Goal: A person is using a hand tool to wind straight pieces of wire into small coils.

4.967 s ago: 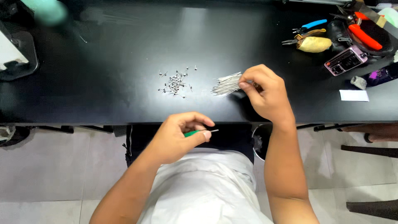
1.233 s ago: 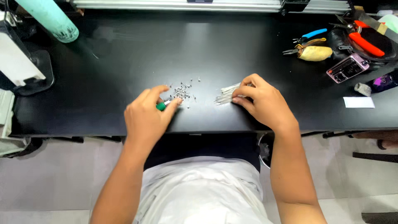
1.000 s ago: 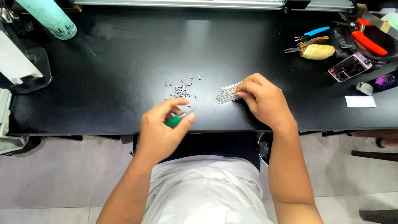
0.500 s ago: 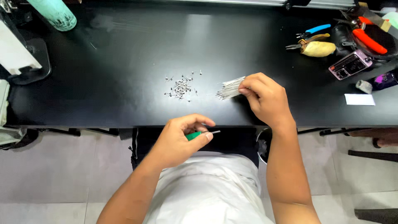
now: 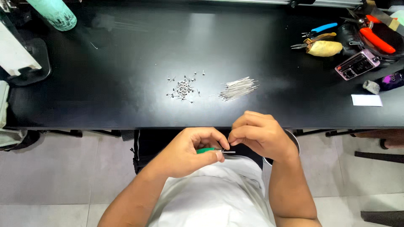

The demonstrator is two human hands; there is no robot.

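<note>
Black and glossy, the workbench spans the upper view above a pale tiled floor. Below its front edge, over the person's lap, the left hand closes around a green-handled tool, whose thin metal tip pokes out to the right. The right hand meets it there, thumb and forefinger pinched together at the tip; whether they grip a pin is too small to tell. On the bench lie a scatter of tiny metal parts and, just beside it, a bundle of thin metal pins, both well apart from the hands. A mint-green bottle stands at the far left; pliers and a small pink device sit far right.
</note>
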